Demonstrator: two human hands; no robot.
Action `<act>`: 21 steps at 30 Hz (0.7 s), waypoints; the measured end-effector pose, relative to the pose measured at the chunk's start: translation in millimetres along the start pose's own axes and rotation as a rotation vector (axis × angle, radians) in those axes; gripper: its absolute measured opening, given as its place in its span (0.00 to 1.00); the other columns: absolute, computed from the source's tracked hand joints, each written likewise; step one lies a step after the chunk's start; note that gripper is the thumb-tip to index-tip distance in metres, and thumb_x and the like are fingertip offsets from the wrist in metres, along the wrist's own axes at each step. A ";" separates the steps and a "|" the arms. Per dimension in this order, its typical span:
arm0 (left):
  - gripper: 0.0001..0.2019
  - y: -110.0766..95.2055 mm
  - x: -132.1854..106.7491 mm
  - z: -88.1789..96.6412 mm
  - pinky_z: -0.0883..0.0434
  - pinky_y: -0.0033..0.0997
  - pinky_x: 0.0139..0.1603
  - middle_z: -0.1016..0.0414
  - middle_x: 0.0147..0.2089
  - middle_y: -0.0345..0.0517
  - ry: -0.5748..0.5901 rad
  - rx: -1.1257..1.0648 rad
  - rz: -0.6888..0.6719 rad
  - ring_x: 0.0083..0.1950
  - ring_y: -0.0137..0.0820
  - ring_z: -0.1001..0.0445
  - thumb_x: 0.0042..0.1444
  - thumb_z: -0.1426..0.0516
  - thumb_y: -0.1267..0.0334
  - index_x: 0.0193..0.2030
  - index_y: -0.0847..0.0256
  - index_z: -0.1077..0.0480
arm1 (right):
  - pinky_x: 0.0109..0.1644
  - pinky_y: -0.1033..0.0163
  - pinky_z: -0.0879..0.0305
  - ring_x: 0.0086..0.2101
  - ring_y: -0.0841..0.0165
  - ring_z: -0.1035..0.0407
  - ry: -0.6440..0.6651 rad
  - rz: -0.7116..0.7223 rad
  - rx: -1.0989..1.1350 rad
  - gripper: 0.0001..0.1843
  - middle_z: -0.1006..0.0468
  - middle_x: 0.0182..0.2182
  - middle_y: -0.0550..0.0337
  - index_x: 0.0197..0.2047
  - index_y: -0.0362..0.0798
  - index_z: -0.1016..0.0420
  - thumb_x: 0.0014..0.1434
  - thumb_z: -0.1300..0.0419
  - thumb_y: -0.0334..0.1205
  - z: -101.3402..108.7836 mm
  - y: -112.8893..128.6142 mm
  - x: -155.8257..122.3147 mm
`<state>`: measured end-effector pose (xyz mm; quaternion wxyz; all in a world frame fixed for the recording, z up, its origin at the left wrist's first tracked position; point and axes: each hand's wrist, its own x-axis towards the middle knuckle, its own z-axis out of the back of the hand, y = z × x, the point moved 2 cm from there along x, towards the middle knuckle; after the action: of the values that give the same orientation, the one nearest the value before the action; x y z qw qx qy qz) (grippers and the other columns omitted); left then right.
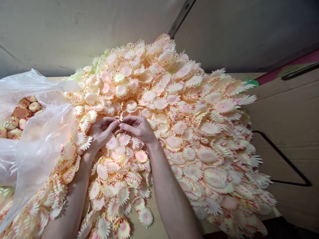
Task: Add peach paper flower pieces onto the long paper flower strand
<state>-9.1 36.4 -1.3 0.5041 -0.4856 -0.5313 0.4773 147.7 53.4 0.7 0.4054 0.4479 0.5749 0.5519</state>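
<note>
A big heap of cream and pink artificial flower heads (184, 119) with fringed petals covers the surface before me. My left hand (101, 131) and my right hand (138, 127) meet over the middle of the heap, thumbs nearly touching. Both have their fingers curled and pinched together on a small flower piece (121, 118) held between the fingertips; most of it is hidden by the fingers. Both forearms reach up from the bottom edge across loose flower heads.
A clear plastic bag (32, 132) holding more flower heads lies at the left. Brown cardboard (289, 126) with a black line stands at the right. A grey wall (74, 30) rises behind the heap, with a metal strip (180, 16) running down it.
</note>
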 end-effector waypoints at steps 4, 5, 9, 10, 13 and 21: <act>0.12 -1.5 0.2 0.5 0.23 0.31 0.44 0.19 0.35 0.46 0.002 0.008 -0.008 0.38 0.32 0.21 0.51 0.35 0.54 0.33 0.62 0.23 | 0.36 0.64 0.28 0.28 0.71 0.27 0.009 0.005 -0.010 0.10 0.20 0.28 0.61 0.30 0.50 0.19 0.46 0.28 0.45 0.4 -1.1 -0.2; 0.12 -1.3 0.3 0.6 0.23 0.31 0.44 0.18 0.35 0.46 0.004 0.007 -0.010 0.37 0.32 0.21 0.51 0.35 0.54 0.33 0.62 0.23 | 0.35 0.64 0.29 0.28 0.71 0.27 0.014 0.011 -0.015 0.10 0.20 0.28 0.61 0.30 0.50 0.19 0.46 0.29 0.45 0.8 -1.8 -0.2; 0.12 -0.1 0.7 0.4 0.23 0.31 0.43 0.18 0.35 0.46 0.006 0.001 -0.014 0.36 0.31 0.21 0.50 0.35 0.54 0.33 0.62 0.23 | 0.34 0.65 0.30 0.28 0.72 0.28 0.036 0.006 -0.019 0.09 0.21 0.27 0.61 0.31 0.49 0.20 0.49 0.30 0.45 3.3 -5.2 -0.1; 0.13 0.0 0.7 0.3 0.23 0.31 0.43 0.18 0.35 0.46 0.002 0.002 -0.014 0.36 0.31 0.21 0.50 0.35 0.53 0.33 0.62 0.23 | 0.34 0.65 0.31 0.27 0.71 0.28 0.038 0.003 -0.023 0.09 0.21 0.26 0.61 0.31 0.49 0.20 0.50 0.30 0.45 3.9 -5.8 -0.1; 0.13 -0.4 0.7 -0.1 0.23 0.31 0.43 0.18 0.35 0.47 0.000 0.008 -0.015 0.37 0.32 0.21 0.50 0.35 0.53 0.33 0.62 0.22 | 0.33 0.65 0.32 0.27 0.72 0.29 0.041 0.001 -0.023 0.09 0.21 0.26 0.60 0.31 0.49 0.20 0.50 0.31 0.45 4.5 -6.1 -0.2; 0.12 2.0 0.3 -0.4 0.23 0.30 0.44 0.18 0.36 0.47 0.001 -0.012 -0.007 0.38 0.31 0.21 0.49 0.34 0.55 0.34 0.62 0.22 | 0.32 0.66 0.33 0.27 0.73 0.30 0.037 0.008 -0.024 0.09 0.22 0.25 0.62 0.30 0.48 0.19 0.49 0.30 0.44 5.0 -6.5 0.1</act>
<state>-8.7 36.9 -3.3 0.5033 -0.4869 -0.5355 0.4721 152.0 54.9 -6.1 0.3980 0.4351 0.5737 0.5685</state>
